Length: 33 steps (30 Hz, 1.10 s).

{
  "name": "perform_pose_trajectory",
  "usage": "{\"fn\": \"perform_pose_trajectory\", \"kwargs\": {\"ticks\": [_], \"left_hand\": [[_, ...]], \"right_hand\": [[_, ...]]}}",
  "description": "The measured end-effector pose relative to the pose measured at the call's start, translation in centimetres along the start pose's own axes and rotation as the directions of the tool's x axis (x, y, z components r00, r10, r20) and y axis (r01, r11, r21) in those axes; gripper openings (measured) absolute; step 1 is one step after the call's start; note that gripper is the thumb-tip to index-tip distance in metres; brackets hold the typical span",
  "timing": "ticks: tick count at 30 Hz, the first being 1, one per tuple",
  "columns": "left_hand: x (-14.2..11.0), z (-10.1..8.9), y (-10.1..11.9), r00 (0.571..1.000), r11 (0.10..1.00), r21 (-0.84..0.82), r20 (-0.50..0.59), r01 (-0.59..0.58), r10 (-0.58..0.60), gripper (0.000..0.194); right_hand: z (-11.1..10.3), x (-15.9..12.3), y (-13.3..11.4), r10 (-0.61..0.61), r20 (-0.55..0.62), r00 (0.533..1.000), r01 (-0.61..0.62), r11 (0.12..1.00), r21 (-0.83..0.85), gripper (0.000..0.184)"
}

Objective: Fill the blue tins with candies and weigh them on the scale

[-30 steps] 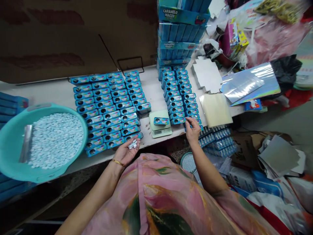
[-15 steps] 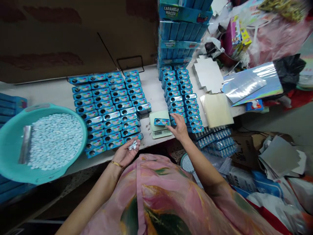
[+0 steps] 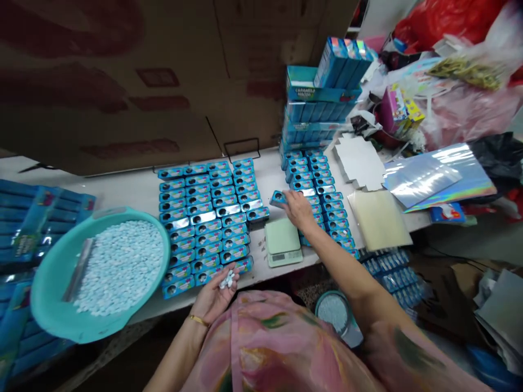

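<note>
Your right hand (image 3: pixel 299 210) holds 1 blue box (image 3: pixel 278 198) crosswise, beyond the scale (image 3: pixel 283 235); your left hand (image 3: pixel 212 299) cups candies (image 3: pixel 227 280).

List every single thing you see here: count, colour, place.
Held tin: one, blue, in right hand
Loose candies: several, pale, in left palm
Scale: one, pale green, near table edge
Tin rows: four, blue, left of scale; two more, blue, right
Large basin: one, teal, left, full of pale candies
Metal strip: one, silver, in large basin
Boxes: many, blue, stacked behind right-hand tins; more far left
Cardboard: brown, behind table
Table: one, white, under tins
Sheets: stack, cream, right; silvery ones beyond
Bags: several, red, pink, black, far right
Left hand: one, bare, palm up
Right hand: one, bare, above scale's far side
</note>
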<state>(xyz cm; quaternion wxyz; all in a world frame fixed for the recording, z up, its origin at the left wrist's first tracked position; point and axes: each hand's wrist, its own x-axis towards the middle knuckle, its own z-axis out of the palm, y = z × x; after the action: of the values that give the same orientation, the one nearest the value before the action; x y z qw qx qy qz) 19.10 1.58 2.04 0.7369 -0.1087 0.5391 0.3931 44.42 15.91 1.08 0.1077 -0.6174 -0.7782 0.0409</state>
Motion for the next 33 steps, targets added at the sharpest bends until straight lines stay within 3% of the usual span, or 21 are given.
{"fn": "perform_pose_trajectory", "kwargs": {"ticks": [3, 8, 11, 14, 16, 19, 22, 24, 25, 29, 33], "left_hand": [[-0.6, -1.1, 0.6, 0.998, 0.998, -0.038, -0.053, -0.042, 0.04, 0.022], [-1.9, -3.7, 0.8, 0.98, 0.988, -0.115, -0.182, -0.102, 0.079, 0.027], [-2.3, -5.0, 0.5, 0.963, 0.984, -0.138, -0.259, -0.11, 0.071, 0.032], [-2.2, -5.2, 0.5, 0.959, 0.986, -0.131, -0.277, -0.1, 0.061, 0.035], [-2.0, -4.7, 0.9, 0.965, 0.989, -0.12, -0.256, -0.087, 0.054, 0.034], [-1.3, -3.5, 1.7, 0.977, 0.991, -0.11, -0.209, -0.071, 0.047, 0.033], [-0.3, -2.2, 2.4, 0.985, 0.995, -0.088, -0.172, -0.043, 0.027, 0.03], [0.3, -1.4, 2.4, 0.989, 0.998, -0.061, -0.144, -0.025, 0.016, 0.028], [0.5, -1.0, 2.4, 0.992, 0.999, -0.045, -0.124, -0.019, 0.013, 0.028], [0.7, 0.3, 1.6, 1.0, 1.0, 0.021, -0.031, 0.004, -0.003, 0.024], [0.2, 0.9, 0.6, 1.0, 0.999, 0.048, -0.011, -0.004, 0.004, 0.021]], "right_hand": [[0.7, 7.1, 0.7, 0.038, -0.043, 0.998, -0.039, 0.999, -0.03, 0.036], [4.4, 16.2, 0.9, 0.065, 0.043, 0.997, -0.066, 0.997, 0.029, 0.03], [6.5, 18.9, 0.8, 0.02, 0.088, 0.996, -0.03, 0.994, 0.109, 0.032], [6.7, 19.0, 1.3, -0.023, 0.063, 0.998, 0.013, 0.987, 0.158, 0.039], [5.4, 16.7, 2.4, -0.017, 0.007, 1.0, 0.016, 0.983, 0.181, 0.042], [2.0, 9.1, 4.6, -0.006, -0.032, 0.999, 0.011, 0.985, 0.173, 0.035], [-1.1, -1.2, 5.6, -0.055, 0.04, 0.998, 0.048, 0.988, 0.15, 0.021], [-2.0, -6.9, 5.4, -0.118, 0.157, 0.981, 0.109, 0.992, 0.064, 0.023], [-2.1, -8.9, 5.1, -0.094, 0.201, 0.975, 0.095, 0.995, 0.005, 0.024], [-1.0, -12.3, 4.6, -0.039, 0.224, 0.974, 0.07, 0.989, -0.13, 0.031], [0.5, -13.3, 5.1, -0.093, 0.193, 0.977, 0.126, 0.978, -0.168, 0.017]]}}
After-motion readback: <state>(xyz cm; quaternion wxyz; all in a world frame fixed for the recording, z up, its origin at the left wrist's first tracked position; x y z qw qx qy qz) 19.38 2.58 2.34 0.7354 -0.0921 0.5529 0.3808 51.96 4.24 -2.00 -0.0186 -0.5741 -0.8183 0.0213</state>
